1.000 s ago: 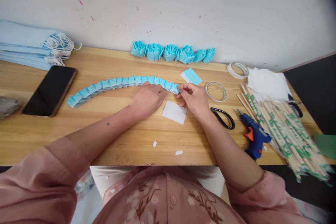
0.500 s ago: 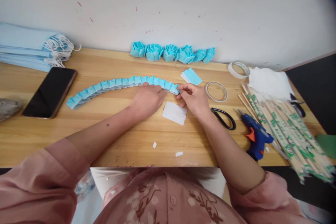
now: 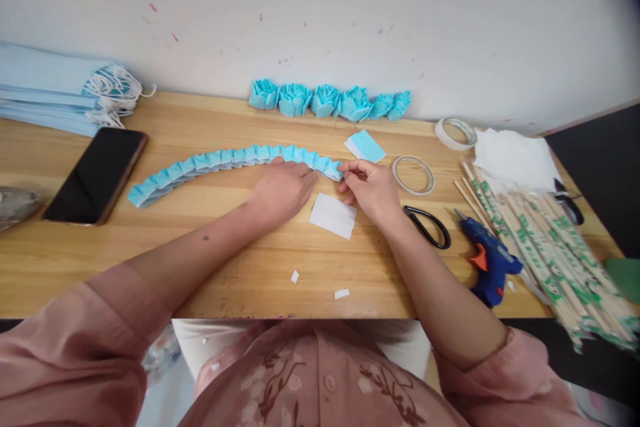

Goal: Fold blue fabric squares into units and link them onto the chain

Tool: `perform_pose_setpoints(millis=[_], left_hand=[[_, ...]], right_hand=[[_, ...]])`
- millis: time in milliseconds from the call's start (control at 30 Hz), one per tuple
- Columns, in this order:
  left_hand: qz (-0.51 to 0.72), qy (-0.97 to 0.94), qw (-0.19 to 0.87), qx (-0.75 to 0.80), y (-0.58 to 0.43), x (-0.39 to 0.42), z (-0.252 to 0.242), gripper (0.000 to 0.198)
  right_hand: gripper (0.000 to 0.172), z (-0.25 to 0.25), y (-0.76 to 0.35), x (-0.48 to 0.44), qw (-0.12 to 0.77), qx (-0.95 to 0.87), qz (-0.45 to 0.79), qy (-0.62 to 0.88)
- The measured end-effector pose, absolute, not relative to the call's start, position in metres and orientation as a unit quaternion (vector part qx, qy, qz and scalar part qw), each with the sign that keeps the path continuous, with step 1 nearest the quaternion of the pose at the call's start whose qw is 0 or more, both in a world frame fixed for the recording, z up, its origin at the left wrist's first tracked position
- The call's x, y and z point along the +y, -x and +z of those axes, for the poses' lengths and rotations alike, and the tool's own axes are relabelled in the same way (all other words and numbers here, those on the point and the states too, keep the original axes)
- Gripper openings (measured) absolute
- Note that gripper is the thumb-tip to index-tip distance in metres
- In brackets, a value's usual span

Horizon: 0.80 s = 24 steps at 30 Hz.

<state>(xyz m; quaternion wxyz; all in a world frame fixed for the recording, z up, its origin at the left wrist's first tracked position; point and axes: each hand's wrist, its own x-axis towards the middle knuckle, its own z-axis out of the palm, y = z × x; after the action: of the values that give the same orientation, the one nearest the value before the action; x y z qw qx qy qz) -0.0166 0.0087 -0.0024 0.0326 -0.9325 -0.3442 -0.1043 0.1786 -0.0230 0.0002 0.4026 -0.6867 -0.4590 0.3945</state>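
Our left hand [image 3: 283, 192] lies on the pleated blue strip [image 3: 207, 160] before us, its grip unclear; most folds look made. Our right hand [image 3: 371, 190] pinches the right end, likely the part left. Farther, six blue flowers [image 3: 326, 101] look finished.

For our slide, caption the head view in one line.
Left hand on a curved blue folded strip, right hand at one end, blue flowers lined up behind.

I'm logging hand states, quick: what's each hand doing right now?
Left hand: resting against the pleated blue paper strip; open or closed cannot be told.
Right hand: closed, pinching the strip's right end.
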Motion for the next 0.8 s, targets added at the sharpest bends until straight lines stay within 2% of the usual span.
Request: perform_pose_setpoints(millis=[267, 500, 800], left_hand=[[-0.112, 0.934, 0.023, -0.340, 0.0187, 0.0081, -0.0019, 0.028], [-0.121, 0.933, 0.035, -0.336, 0.0178, 0.0087, -0.0060, 0.037], [-0.107, 0.938, 0.038, -0.326, 0.0178, 0.0102, -0.0057, 0.027]], right_hand=[[0.016, 0.0024, -0.1774, -0.0240, 0.407, -0.465, 0.391, 0.682], [0.015, 0.0009, -0.1780, -0.0241, 0.408, -0.466, 0.394, 0.679], [0.016, -0.0004, -0.1761, -0.0236, 0.406, -0.471, 0.391, 0.678]])
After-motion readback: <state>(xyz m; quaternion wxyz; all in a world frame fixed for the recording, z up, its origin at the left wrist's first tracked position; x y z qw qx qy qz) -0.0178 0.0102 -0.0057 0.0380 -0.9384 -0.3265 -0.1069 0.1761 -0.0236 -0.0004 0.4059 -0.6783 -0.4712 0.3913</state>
